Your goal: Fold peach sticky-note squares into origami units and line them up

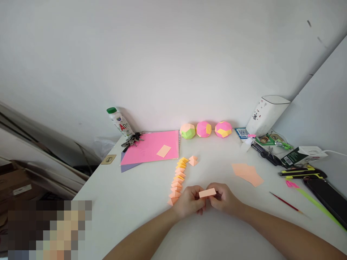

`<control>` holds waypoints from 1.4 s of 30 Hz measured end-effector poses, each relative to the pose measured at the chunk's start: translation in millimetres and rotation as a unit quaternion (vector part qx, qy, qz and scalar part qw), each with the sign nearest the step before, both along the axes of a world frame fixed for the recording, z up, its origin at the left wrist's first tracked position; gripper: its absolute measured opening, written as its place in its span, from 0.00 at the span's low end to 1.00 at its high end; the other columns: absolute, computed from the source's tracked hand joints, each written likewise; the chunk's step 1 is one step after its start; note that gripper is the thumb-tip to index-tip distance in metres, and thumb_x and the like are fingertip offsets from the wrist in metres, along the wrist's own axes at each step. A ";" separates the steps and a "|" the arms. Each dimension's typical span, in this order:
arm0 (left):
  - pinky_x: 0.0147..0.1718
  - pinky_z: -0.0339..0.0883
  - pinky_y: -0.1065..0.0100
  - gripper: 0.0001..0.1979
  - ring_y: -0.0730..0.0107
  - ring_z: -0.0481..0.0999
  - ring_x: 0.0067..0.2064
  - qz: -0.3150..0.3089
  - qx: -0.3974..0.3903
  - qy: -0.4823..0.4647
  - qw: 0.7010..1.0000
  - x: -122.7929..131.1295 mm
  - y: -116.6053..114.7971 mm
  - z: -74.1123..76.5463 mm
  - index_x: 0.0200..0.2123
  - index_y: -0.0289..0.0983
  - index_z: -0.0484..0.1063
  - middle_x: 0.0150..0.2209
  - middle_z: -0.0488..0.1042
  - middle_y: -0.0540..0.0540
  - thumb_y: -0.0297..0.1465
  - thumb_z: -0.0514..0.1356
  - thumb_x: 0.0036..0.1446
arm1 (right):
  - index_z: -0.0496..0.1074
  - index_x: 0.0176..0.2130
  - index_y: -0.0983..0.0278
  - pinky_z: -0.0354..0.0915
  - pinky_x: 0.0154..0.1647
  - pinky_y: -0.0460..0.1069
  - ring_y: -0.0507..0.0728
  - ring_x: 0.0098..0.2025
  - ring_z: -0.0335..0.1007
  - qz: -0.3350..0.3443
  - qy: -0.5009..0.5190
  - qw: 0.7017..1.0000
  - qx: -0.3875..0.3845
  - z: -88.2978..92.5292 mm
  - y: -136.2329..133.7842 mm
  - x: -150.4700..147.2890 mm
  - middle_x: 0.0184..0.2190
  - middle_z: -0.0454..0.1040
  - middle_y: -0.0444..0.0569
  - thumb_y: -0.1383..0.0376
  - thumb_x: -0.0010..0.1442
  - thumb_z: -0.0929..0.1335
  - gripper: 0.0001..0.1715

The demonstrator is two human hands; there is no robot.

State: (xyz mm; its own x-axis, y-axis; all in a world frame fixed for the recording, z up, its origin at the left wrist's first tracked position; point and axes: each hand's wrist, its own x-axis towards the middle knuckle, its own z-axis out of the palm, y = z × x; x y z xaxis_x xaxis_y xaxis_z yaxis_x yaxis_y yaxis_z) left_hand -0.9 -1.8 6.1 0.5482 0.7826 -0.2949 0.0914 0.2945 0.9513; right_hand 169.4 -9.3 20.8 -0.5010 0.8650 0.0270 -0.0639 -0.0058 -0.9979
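Between my two hands, above the front of the table, is a small folded strip of peach paper (207,193). My left hand (189,200) pinches its left end, fingers curled in. The right end is gripped by my right hand (224,196), with thumb and fingers closed. Just left of my left hand runs a row of folded paper pieces (177,182), peach and yellow-orange, overlapping one another. One separate peach folded piece (193,160) sits by the top of that row. Flat peach paper sheets (247,173) lie fanned to the right of my right hand.
Three paper balls (204,129) stand along the wall. A pink sheet (146,146) at back left bears keys (132,140) and a peach slip (164,151), beside a bottle (120,122). Rightward are a thin brush (286,202), utility knife (303,172), scissors (269,155), and white container (267,115).
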 end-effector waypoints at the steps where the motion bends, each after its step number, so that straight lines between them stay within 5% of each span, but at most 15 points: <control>1: 0.16 0.58 0.76 0.02 0.77 0.70 0.18 -0.003 0.002 0.002 1.000 -0.1 0.1 0.2 0.27 0.35 0.66 0.19 0.71 0.53 0.25 0.57 0.47 | 0.62 0.27 0.62 0.69 0.27 0.49 0.56 0.27 0.75 0.007 0.008 1.000 -0.004 0.0 -0.3 -0.2 0.22 0.74 0.43 0.74 0.52 0.62 0.07; 12: 0.14 0.56 0.76 0.02 0.78 0.65 0.14 0.001 -0.012 0.000 1.000 -1.8 3.4 6.3 0.26 0.35 0.65 0.13 0.67 0.56 0.27 0.57 0.46 | 0.67 0.27 0.65 0.58 0.22 0.45 0.50 0.22 0.62 -0.023 -0.072 0.997 -0.002 -7.8 4.2 9.7 0.20 0.66 0.41 0.72 0.48 0.64 0.04; 23: 0.15 0.58 0.75 0.02 0.76 0.66 0.15 0.037 0.002 -0.026 0.999 -1.6 1.4 -0.2 0.28 0.36 0.64 0.13 0.67 0.56 0.28 0.56 0.49 | 0.62 0.34 0.62 0.62 0.26 0.46 0.52 0.24 0.65 -0.024 -0.019 0.999 -0.023 -5.0 2.3 11.0 0.22 0.69 0.42 0.67 0.55 0.65 0.05; 33: 0.16 0.59 0.75 0.03 0.77 0.67 0.17 0.015 0.039 0.002 0.999 -0.6 -1.3 -5.3 0.27 0.35 0.66 0.16 0.67 0.55 0.23 0.55 0.47 | 0.63 0.30 0.63 0.66 0.29 0.49 0.55 0.29 0.74 0.016 -0.020 0.999 -0.026 -4.0 1.3 4.1 0.25 0.73 0.44 0.70 0.54 0.63 0.02; 42: 0.16 0.59 0.75 0.04 0.77 0.66 0.16 0.020 0.022 -0.011 0.999 -0.6 -0.2 -0.4 0.28 0.36 0.64 0.15 0.66 0.55 0.30 0.57 0.51 | 0.64 0.26 0.63 0.59 0.24 0.46 0.51 0.23 0.62 -0.035 -0.055 0.998 -0.006 -3.9 3.9 11.3 0.20 0.66 0.42 0.72 0.49 0.62 0.04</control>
State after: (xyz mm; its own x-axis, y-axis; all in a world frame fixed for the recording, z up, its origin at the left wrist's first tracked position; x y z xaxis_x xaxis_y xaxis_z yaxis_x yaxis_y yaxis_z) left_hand -1.5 -2.0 5.7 0.5221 0.8160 -0.2483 0.0584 0.2562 0.9648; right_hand 180.7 -5.4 16.9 -0.4384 0.8981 -0.0360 0.0458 -0.0177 -0.9988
